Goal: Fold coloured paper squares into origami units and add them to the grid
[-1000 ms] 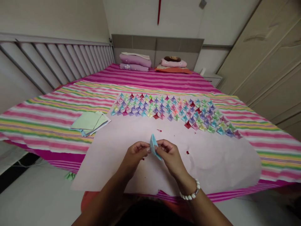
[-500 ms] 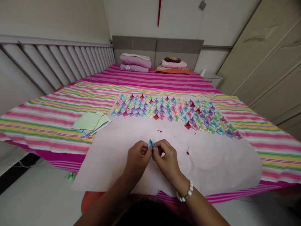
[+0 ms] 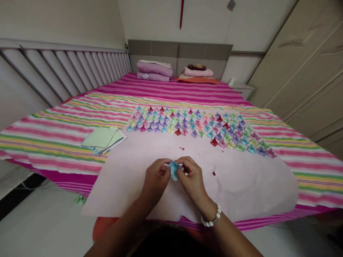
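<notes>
Both my hands meet over a pale pink paper sheet (image 3: 241, 185) spread on the bed. My left hand (image 3: 157, 176) and my right hand (image 3: 191, 176) pinch a small light-blue folded paper piece (image 3: 174, 169) between their fingertips, its flat face turned up. A white bead bracelet (image 3: 211, 217) circles my right wrist. Beyond my hands lie rows of several small folded paper pieces (image 3: 195, 126) in many colours.
A stack of pale green and blue paper squares (image 3: 103, 140) rests at the left on the striped bedsheet (image 3: 53, 128). Folded blankets and a pillow (image 3: 171, 71) lie by the headboard. A slatted rail (image 3: 66, 67) lines the left; wardrobe doors (image 3: 308, 71) stand right.
The blue paper piece stood upright between my fingers; my hands closed together and now it lies flatter and opened out, still held by both hands.
</notes>
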A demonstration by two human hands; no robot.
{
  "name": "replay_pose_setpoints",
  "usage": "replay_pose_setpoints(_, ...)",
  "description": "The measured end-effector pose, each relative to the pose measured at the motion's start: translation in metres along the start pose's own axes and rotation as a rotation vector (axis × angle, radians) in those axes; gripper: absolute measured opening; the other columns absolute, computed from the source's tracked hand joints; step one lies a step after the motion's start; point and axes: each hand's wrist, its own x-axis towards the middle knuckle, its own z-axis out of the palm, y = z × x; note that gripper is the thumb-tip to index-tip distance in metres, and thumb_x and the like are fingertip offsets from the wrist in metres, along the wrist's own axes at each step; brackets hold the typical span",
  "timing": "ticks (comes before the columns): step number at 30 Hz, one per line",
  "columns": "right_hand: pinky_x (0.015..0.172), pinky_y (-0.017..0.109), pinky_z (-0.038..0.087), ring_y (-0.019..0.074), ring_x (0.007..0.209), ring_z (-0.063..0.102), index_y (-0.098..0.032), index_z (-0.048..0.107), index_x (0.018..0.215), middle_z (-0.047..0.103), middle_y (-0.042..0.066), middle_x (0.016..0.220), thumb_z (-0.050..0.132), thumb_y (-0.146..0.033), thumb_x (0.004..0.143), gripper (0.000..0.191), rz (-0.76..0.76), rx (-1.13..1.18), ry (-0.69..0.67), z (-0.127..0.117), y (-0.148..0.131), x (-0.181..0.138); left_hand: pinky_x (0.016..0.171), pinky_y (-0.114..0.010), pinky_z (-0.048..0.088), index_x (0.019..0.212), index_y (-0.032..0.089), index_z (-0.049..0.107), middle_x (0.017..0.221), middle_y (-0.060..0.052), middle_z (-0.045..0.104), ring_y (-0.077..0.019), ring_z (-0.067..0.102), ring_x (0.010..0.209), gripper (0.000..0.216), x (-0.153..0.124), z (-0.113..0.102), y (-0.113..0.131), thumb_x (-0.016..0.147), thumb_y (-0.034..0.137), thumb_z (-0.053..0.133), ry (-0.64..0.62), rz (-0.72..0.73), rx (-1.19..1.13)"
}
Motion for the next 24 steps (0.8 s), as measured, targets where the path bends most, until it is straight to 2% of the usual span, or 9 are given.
replay_pose_setpoints(2,0.056,0.028,0.043,0.0153,0.063,0.054,-0.021,0.068,0.074,0.063,0.001,0.071,0.06,-0.014,0.07,0.012,0.108,0.141,0.007,-0.002,0.003,0.002,0.06,-0.027,0.05,0.09,0.02,0.069,0.066,0.0,0.067,-0.0169,0.063,0.063,0.019,0.001,-0.002,0.0,0.072,0.023,0.066,-0.042,-0.06,-0.09)
replay_pose_setpoints(5,0.056,0.028,0.044,0.014,0.056,0.054,-0.021,0.07,0.077,0.064,-0.001,0.063,0.068,-0.022,0.069,0.008,0.283,0.338,-0.016,-0.006,0.009,0.004,0.068,-0.029,0.051,0.089,0.018,0.071,0.077,-0.003,0.073,-0.0198,0.067,0.075,0.021,0.004,-0.006,0.002,0.071,0.029,0.071,-0.091,-0.136,-0.186)
replay_pose_setpoints(9,0.062,0.03,0.048,0.0149,0.061,0.059,-0.019,0.073,0.078,0.069,0.001,0.068,0.075,-0.028,0.068,0.013,0.393,0.509,-0.042,-0.01,0.01,0.007,0.072,-0.03,0.05,0.096,0.017,0.072,0.089,-0.007,0.075,-0.0224,0.067,0.088,0.03,0.006,-0.013,0.002,0.073,0.035,0.072,-0.156,-0.27,-0.242)
replay_pose_setpoints(13,0.066,0.031,0.049,0.0147,0.062,0.059,-0.02,0.074,0.077,0.071,0.002,0.073,0.078,-0.034,0.067,0.017,0.43,0.639,-0.036,-0.011,0.005,0.008,0.072,-0.028,0.049,0.1,0.018,0.069,0.094,-0.007,0.075,-0.0201,0.067,0.088,0.04,0.005,-0.017,0.001,0.064,0.028,0.081,-0.233,-0.285,-0.386)
replay_pose_setpoints(17,0.066,0.03,0.049,0.015,0.064,0.06,-0.02,0.074,0.087,0.071,0.002,0.073,0.079,-0.036,0.068,0.025,0.426,0.697,-0.112,-0.011,0.001,0.005,0.071,-0.027,0.049,0.085,0.016,0.07,0.076,-0.003,0.073,-0.0151,0.065,0.073,0.028,0.007,-0.015,0.002,0.064,0.03,0.081,-0.133,-0.288,-0.336)
replay_pose_setpoints(20,0.059,0.028,0.045,0.0132,0.056,0.056,-0.021,0.073,0.093,0.065,-0.002,0.062,0.083,-0.031,0.063,0.034,0.401,0.631,-0.153,-0.012,0.005,0.003,0.071,-0.026,0.049,0.077,0.015,0.069,0.069,-0.002,0.071,-0.013,0.063,0.069,0.025,0.008,-0.012,0.004,0.066,0.035,0.079,-0.11,-0.292,-0.362)
replay_pose_setpoints(24,0.05,0.024,0.037,0.0102,0.047,0.049,-0.018,0.072,0.08,0.058,-0.004,0.051,0.082,-0.033,0.064,0.024,0.387,0.498,-0.16,-0.013,0.012,0.003,0.067,-0.024,0.048,0.078,0.015,0.068,0.067,-0.001,0.069,-0.0113,0.061,0.065,0.024,0.009,-0.012,0.005,0.069,0.036,0.077,-0.159,-0.298,-0.336)
